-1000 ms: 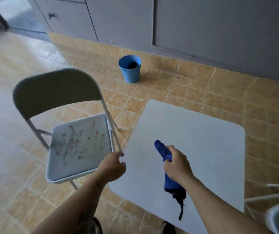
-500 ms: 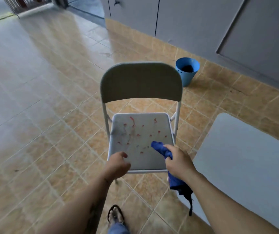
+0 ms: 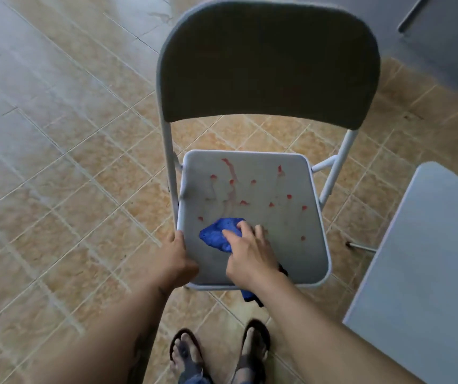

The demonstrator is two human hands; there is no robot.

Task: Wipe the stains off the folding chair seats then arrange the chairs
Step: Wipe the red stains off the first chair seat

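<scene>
The red stains (image 3: 243,202) are scattered over the middle and back of the folding chair's seat (image 3: 291,245), with a few faint smeared streaks between them; most are not yet wiped. My blue cloth (image 3: 218,234) lies bunched on the seat near its front left corner, one tail hanging over the front edge. My right hand (image 3: 250,253) presses down on it, fingers (image 3: 243,227) spread across the cloth. My left hand (image 3: 174,261) clamps the seat's front left corner, fingers wrapped under the rim and thumb lying along the left edge.

The chair stands open on the tiled floor (image 3: 56,162), backrest (image 3: 269,65) away from me. A white table (image 3: 427,273) sits just beside its right side.

I judge the main risk is smearing: the stains look wet or sticky, and one bunched wad could drag red across clean seat. Pushing hard toward the back could also tip or slide the light chair if my left hand loosens. The dangling tail might snag under my wrist.

No containers are in view.
</scene>
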